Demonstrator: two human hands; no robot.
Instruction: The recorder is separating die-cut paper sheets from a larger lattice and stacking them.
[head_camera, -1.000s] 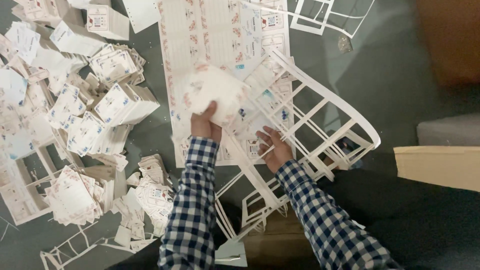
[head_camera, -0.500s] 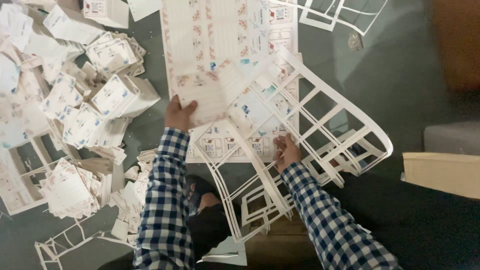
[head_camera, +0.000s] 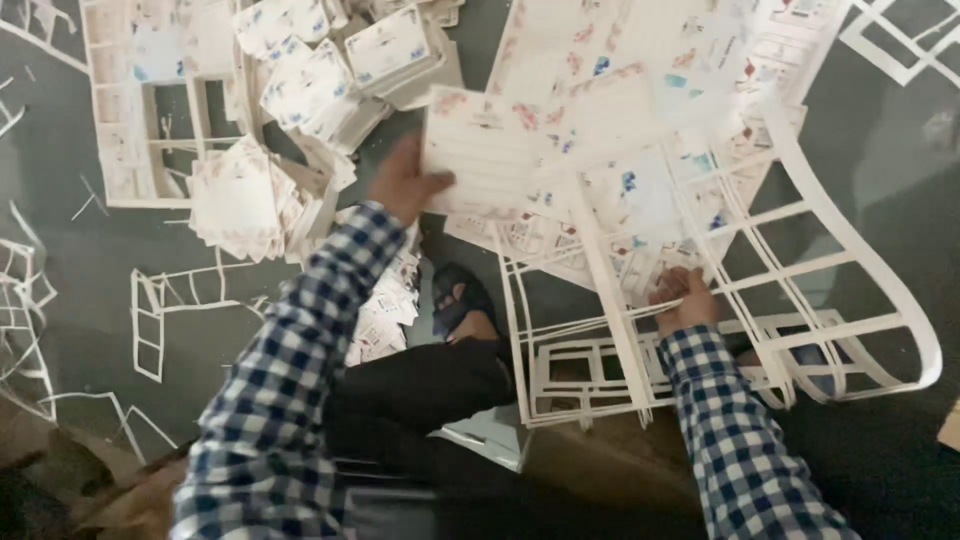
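Note:
My left hand (head_camera: 402, 182) grips the left edge of a printed rectangular card piece (head_camera: 495, 152) that is still part of a big printed sheet (head_camera: 640, 110) lying on the grey floor. My right hand (head_camera: 683, 298) is closed on a strip of the white punched-out card frame (head_camera: 800, 300) that curls up over the sheet's lower right. Both sleeves are blue-and-white check. My foot in a dark sandal (head_camera: 462, 305) shows between the arms.
Stacks of punched-out printed cards (head_camera: 300, 90) are piled at the upper left, with another stack (head_camera: 235, 205) beside my left arm. Empty white frame scraps (head_camera: 165, 310) lie over the floor at left and top right (head_camera: 900, 40).
My left hand has let go of the bundle of cards it held up and now grips a card at the sheet's left edge. The view has shifted, so the piles sit higher.

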